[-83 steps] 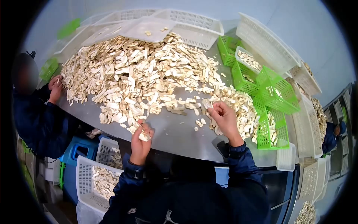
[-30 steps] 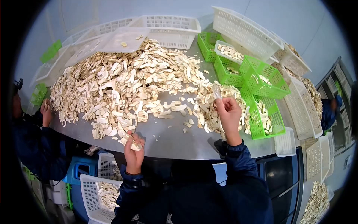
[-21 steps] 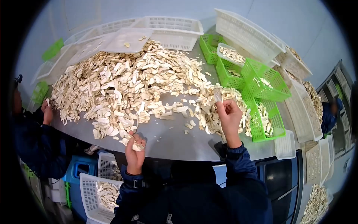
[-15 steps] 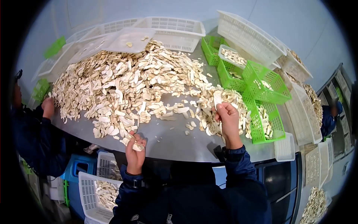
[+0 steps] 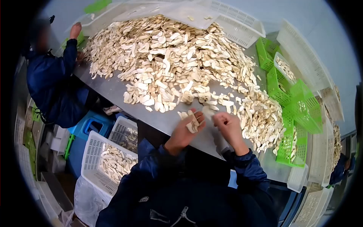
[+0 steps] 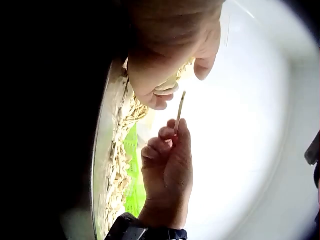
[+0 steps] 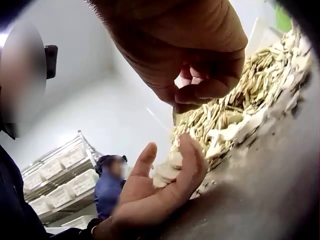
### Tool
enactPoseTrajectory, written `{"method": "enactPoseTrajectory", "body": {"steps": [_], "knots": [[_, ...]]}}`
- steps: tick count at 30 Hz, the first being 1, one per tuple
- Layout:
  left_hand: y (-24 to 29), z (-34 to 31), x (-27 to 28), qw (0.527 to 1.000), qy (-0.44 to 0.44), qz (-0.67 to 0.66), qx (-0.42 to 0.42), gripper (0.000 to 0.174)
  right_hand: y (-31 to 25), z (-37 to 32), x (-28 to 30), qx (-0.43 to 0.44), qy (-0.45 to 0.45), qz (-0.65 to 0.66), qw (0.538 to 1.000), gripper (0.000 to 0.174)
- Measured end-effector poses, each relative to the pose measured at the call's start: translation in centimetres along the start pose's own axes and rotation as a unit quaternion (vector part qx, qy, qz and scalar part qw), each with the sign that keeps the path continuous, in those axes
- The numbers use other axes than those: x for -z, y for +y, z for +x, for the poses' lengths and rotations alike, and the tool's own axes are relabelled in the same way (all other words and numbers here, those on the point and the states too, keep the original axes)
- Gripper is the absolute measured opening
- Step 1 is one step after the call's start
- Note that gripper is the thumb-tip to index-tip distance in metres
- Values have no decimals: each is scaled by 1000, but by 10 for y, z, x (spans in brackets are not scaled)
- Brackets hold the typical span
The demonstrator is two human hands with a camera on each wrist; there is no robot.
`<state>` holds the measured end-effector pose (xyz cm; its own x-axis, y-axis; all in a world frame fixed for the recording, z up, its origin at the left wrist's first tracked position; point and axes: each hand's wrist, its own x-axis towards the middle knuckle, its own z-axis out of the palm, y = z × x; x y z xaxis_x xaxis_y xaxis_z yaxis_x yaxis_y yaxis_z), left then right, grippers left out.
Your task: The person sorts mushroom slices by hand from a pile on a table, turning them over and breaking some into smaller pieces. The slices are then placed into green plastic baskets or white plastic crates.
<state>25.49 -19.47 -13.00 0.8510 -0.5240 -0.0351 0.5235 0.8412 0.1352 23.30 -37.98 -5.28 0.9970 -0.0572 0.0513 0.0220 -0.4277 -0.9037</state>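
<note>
Head view, supplemented by both wrist views. A smooth grey metal table [image 5: 113, 90] with a faintly reflective top underlay the work. Across it spread a broad heap [image 5: 159, 56] of pale, elongated pieces, flat to curled, with matt faces and tan edges. Behind the heap stood a slotted crate [image 5: 242, 32] of rigid white plastic. A lower pile [image 5: 261, 121] of similar pieces lay to the right, just beside a latticed green basket [image 5: 286, 142]. The left hand [image 5: 183, 132], palm turned upward above the table's near edge, had its fingers curled about a small stack of slices [image 5: 192, 123]. The right hand [image 5: 228, 128], near it with fingers bent inward, pinched a single slice [image 5: 208, 112] between thumb and fingers. This slice occupied the gap between the hands; blurred in the head view, it appeared thin and nearly straight, edge-on, in the left wrist view.
</note>
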Motion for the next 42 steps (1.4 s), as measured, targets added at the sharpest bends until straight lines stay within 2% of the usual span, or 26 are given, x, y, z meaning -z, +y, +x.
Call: {"method": "enactPoseTrajectory", "body": {"steps": [2, 3, 6, 7, 8, 10, 13, 16, 19, 22, 23, 24, 25, 26, 27, 28, 30, 35, 38, 41, 42], "knots": [[-1, -2, -14, 1000, 16, 4, 14, 38, -8, 1, -10, 38, -51, -59, 996, 18], [1, 1, -2, 999, 10, -20, 39, 40, -9, 4, -12, 35, -62, -53, 996, 20], [10, -4, 6, 997, 3, 42, 65, 41, -4, 25, 2, 18, -73, -156, 985, 21], [10, -4, 14, 996, 6, 61, 68, 42, -3, 35, 4, 30, -56, -127, 990, 21], [9, -5, 14, 996, 15, 66, 62, 42, -5, 46, 6, 42, -35, -175, 983, 19], [8, -5, 9, 995, 27, 80, 52, 43, -7, 65, 11, 54, -78, -267, 959, 19], [8, -3, 10, 998, 23, 35, 53, 41, 10, 82, 5, 223, -32, -345, 911, 26], [9, -3, 14, 998, 17, 0, 55, 39, 7, 90, -5, 199, -50, -363, 909, 31], [8, -2, 16, 998, 19, -12, 59, 39, 23, 99, -14, 208, -17, -364, 907, 28], [-1, 1, 24, 998, -13, -34, 50, 43, 33, 102, -10, 182, -43, -386, 903, 23], [-5, 2, 30, 998, -42, -18, 40, 46, 49, 106, -10, 236, -35, -366, 899, 22], [-8, 5, 33, 999, 0, -1, 43, 48, 42, 105, -9, 219, -50, -374, 900, 22], [-8, 7, 28, 999, -20, -21, 38, 47, 39, 103, -10, 192, -44, -331, 923, 20], [-6, 9, 24, 999, -39, -12, 23, 45, 49, 110, -7, 222, -41, -322, 919, 18], [-9, 8, 24, 999, -34, 6, 16, 43, 25, 103, -8, 116, -75, -303, 943, 15], [-7, 7, 23, 999, -29, 18, 19, 42, 24, 103, -9, 152, -67, -276, 947, 13], [-4, 5, 16, 999, -31, 19, 12, 40, 1, 95, -9, 103, -99, -206, 968, 8], [-3, 1, 5, 999, -23, 27, 23, 37, 11, 96, 8, 165, -87, -259, 948, 22], [-1, 2, 8, 997, -54, 45, 14, 37, -6, 92, 19, 103, -107, -297, 943, 21], [4, -4, 2, 995, -75, 61, 5, 35, 24, 99, 35, 182, -67, -309, 931, 20], [4, -4, 1, 996, -66, 63, 8, 34, 25, 100, 39, 170, -69, -344, 921, 21]]}}
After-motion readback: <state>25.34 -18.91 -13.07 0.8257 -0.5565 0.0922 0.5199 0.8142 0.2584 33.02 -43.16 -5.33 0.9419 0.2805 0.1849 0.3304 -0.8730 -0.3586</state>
